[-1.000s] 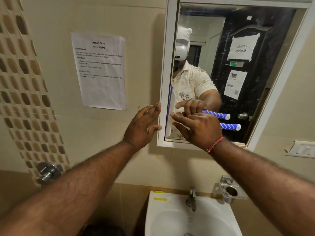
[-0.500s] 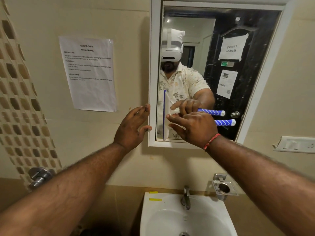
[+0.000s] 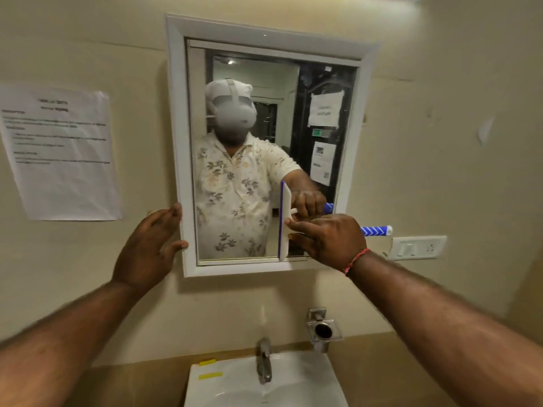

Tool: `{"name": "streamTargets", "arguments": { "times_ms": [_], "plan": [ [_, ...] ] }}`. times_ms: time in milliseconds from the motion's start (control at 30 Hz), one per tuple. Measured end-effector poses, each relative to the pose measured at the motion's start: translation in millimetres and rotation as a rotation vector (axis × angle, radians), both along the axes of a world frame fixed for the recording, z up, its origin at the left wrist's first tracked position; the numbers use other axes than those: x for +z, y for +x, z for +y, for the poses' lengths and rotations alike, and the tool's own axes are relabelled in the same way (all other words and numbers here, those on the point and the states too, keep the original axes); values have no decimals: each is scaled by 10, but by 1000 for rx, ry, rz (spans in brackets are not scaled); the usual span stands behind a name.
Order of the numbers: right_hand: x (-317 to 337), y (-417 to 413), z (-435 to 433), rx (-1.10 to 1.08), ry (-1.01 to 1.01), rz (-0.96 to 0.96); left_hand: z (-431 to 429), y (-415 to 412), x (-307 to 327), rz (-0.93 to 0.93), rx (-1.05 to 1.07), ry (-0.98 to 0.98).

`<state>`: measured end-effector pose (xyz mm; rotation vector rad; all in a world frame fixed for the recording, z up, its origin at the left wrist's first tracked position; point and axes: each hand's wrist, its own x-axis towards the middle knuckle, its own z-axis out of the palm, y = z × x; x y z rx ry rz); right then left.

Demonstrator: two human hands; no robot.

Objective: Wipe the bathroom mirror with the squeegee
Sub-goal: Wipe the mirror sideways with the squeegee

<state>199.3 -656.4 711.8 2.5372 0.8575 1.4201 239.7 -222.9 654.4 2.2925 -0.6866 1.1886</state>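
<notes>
Mirror [image 3: 246,148], white-framed, on the wall above the sink [image 3: 293,386]. My left hand [image 3: 147,251], fingers spread, thumb and fingertips on the frame's left edge. My right hand [image 3: 329,239] clamped around the squeegee [image 3: 284,224]; its blade stands upright against the glass, lower right, blue-striped handle pointing right.

The mirror [image 3: 249,118] is hanging on the wall above the sink [image 3: 308,386]. The squeegee [image 3: 284,221] is standing upright against the mirror's lower right part, held by the right hand [image 3: 329,240]. The left hand [image 3: 147,248] is resting at the mirror's lower left edge. A paper sheet [image 3: 61,154] is hanging left of the mirror.
</notes>
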Motion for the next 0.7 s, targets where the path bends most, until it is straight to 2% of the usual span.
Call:
{"name": "streamTargets", "arguments": {
  "times_ms": [100,267,433,567,633,700],
  "plan": [
    [18,-53,-246,-30,8,-32,18,12,-5,-41,-12,9],
    [10,-148,-579,-162,25,20,-35,-16,-2,-47,11,-6],
    [9,-187,-573,-201,21,5,-57,-96,-12,-2,67,-8],
    [24,-253,-512,-246,32,67,-104,-150,25,9,76,-18],
    [39,-317,-467,-220,98,40,-112,-165,27,35,77,-30],
    [118,-390,-411,-166,278,-36,-116,-196,49,66,76,-45]
  ]
}}
